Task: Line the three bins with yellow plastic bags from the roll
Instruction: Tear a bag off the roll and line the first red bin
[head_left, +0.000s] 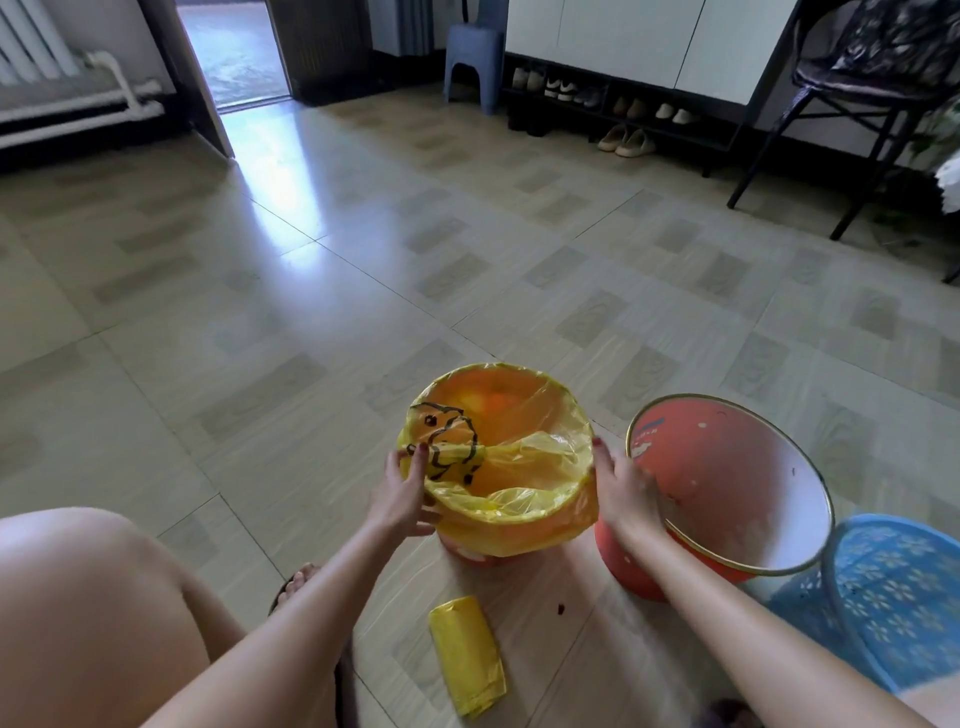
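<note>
1. The yellow bag (511, 467) is already in the first bin (470, 553), on the floor in front of you, and its mouth is folded over the rim. It is thin, soft film and probably very light. I judge it will slip back inside if you let the fold go loose.
2. Your left hand (402, 496) is at 9 o'clock of the rim. Its fingers (415, 460) curl over the folded edge and seem to pinch the film there.
3. Your right hand (621, 491) is at 3 o'clock of the rim. Its fingers look straight and lie against the outside of the fold; I cannot tell if they pinch anything.
4. Take the film only at the folded edge and pull down gently. A hard pull may tear it.
5. The red bin (727, 488) at 3 o'clock and the blue bin (898, 587) beyond it are not lined yet.
6. The roll of bags (467, 654) lies on the floor at 6 o'clock, near your foot. It looks soft and flat.
</note>
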